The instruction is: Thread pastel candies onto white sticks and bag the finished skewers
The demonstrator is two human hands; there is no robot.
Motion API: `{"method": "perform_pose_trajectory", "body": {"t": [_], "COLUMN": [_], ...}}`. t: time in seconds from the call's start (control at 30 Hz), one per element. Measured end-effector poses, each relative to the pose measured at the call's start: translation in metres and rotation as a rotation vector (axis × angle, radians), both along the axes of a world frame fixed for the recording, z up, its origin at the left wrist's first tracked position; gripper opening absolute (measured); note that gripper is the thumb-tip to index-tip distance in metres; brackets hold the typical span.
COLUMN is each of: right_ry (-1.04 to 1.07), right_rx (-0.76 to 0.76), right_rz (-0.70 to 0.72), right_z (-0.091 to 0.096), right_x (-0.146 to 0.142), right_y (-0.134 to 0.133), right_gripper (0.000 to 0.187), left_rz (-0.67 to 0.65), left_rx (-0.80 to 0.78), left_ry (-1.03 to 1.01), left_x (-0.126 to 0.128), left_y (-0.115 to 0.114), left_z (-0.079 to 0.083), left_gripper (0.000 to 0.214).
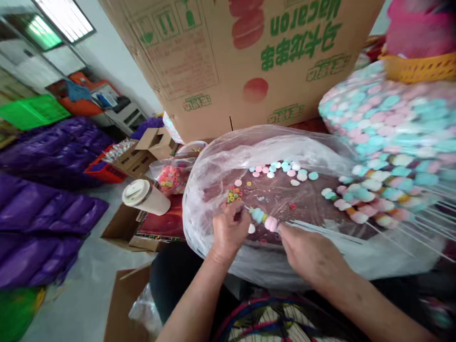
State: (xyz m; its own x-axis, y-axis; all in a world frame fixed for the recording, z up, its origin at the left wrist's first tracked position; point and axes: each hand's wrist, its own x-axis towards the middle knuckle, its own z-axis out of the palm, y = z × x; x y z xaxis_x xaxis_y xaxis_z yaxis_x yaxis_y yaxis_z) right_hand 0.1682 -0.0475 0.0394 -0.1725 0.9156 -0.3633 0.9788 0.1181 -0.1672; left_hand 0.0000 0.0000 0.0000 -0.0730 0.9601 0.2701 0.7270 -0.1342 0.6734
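Note:
My right hand (311,254) pinches a thin white skewer just behind its sweets. Threaded on the skewer are pink and pale blue marshmallows (271,223) with small yellowish pieces between them. At the skewer's far tip, my left hand (230,230) has its fingers closed; what sits between them is hidden. Small coloured rings (234,194) lie just beyond the left hand. A single white marshmallow (251,228) rests by its fingers. Bare white sticks (327,231) lie on the work surface beside my right hand.
Finished marshmallow skewers (377,190) are heaped on the right, before a big bag of marshmallows (399,111). Loose marshmallows (285,167) lie at the back of the plastic-covered surface. A large cardboard box (228,61) stands behind. On the left are a white cup (153,202) and a bag of rings (174,178).

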Motion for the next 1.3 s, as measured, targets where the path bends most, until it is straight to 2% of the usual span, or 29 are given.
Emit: {"method": "perform_pose_trajectory", "body": {"t": [0.07,0.13,0.2,0.27,0.37,0.43,0.63,0.73,0.97,1.03,1.13,1.2,1.23,1.3], "right_ry": [0.033,0.094,0.196,0.279,0.311,0.291,0.26,0.265,0.275,0.267,0.275,0.34,0.407,0.59], "right_rx": [0.028,0.07,0.133,0.189,0.237,0.233,0.171,0.167,0.166,0.139,0.133,0.185,0.218,0.273], "right_rz": [0.009,0.02,0.037,0.045,0.037,0.037,0.056,0.051,0.063,0.094,0.113,0.088,0.074,0.047], "right_z": [-0.006,-0.014,-0.022,-0.028,-0.03,-0.028,-0.022,-0.021,-0.014,-0.013,-0.019,-0.026,-0.031,-0.039], "right_x": [-0.006,-0.008,-0.004,0.003,0.012,0.014,0.01,0.011,0.015,0.015,0.016,0.016,0.015,0.013], "right_y": [0.004,0.008,0.011,0.013,0.012,0.01,0.006,0.005,0.004,0.004,0.003,0.002,0.001,-0.002], "right_gripper": [0.027,0.027,0.026,0.025,0.025,0.023,0.023,0.023,0.022,0.021,0.021,0.021,0.022,0.025], "left_rz": [-0.081,-0.121,-0.104,-0.105,-0.195,-0.226,-0.233,-0.237,-0.323,-0.362,-0.478,-0.577,-0.593,-0.519], "left_rx": [0.009,-0.007,-0.053,-0.107,-0.183,-0.202,-0.199,-0.192,-0.19,-0.17,-0.132,-0.118,-0.117,-0.129], "left_ry": [0.078,0.048,-0.094,-0.321,-0.596,-0.672,-0.518,-0.55,-0.57,-0.513,-0.287,-0.163,-0.169,-0.353], "left_x": [0.002,0.0,-0.005,-0.012,-0.019,-0.021,-0.026,-0.029,-0.034,-0.033,-0.031,-0.031,-0.031,-0.031], "left_y": [-0.001,0.002,0.009,0.016,0.02,0.018,0.016,0.017,0.012,0.012,0.014,0.016,0.017,0.019], "left_z": [0.003,0.005,0.005,0.003,0.0,-0.001,0.008,0.012,0.007,0.011,0.025,0.035,0.038,0.04], "left_gripper": [0.018,0.016,0.013,0.012,0.012,0.011,0.014,0.012,0.013,0.013,0.015,0.017,0.018,0.02]}}
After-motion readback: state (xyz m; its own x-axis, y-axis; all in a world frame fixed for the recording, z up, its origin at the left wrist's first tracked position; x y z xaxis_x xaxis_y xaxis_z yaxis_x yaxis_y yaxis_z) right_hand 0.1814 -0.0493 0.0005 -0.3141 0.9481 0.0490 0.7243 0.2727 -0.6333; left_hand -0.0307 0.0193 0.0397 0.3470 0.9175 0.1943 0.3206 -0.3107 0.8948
